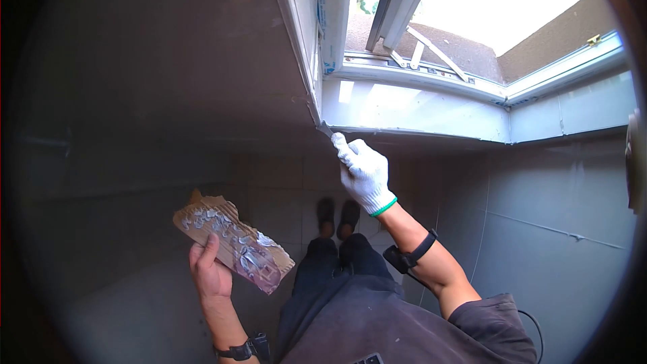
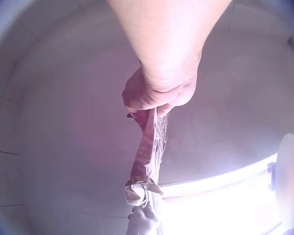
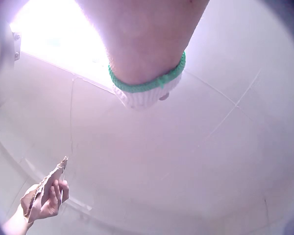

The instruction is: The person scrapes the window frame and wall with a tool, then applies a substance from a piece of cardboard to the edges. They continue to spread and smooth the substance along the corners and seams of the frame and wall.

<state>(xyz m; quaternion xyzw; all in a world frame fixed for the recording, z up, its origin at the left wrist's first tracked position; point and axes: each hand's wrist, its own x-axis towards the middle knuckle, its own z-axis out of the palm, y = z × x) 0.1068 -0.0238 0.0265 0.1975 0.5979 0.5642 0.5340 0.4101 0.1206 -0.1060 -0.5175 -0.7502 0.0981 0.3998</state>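
Observation:
My bare left hand grips a torn piece of corrugated cardboard, thumb on its upper face. Whitish-grey paste lies smeared in clumps over that face. In the left wrist view the cardboard is seen nearly edge-on below the hand. My right hand, in a white knit glove with a green cuff, holds a small flat-bladed scraper. The blade's tip is at the inner corner of the window sill, where it meets the wall edge. The glove covers most of the tool; its handle is hidden.
An open window sash with a metal stay arm stands above the sill. Tiled wall runs below and to the right. A dark wall panel is on the left. My shoes are on the tiled floor.

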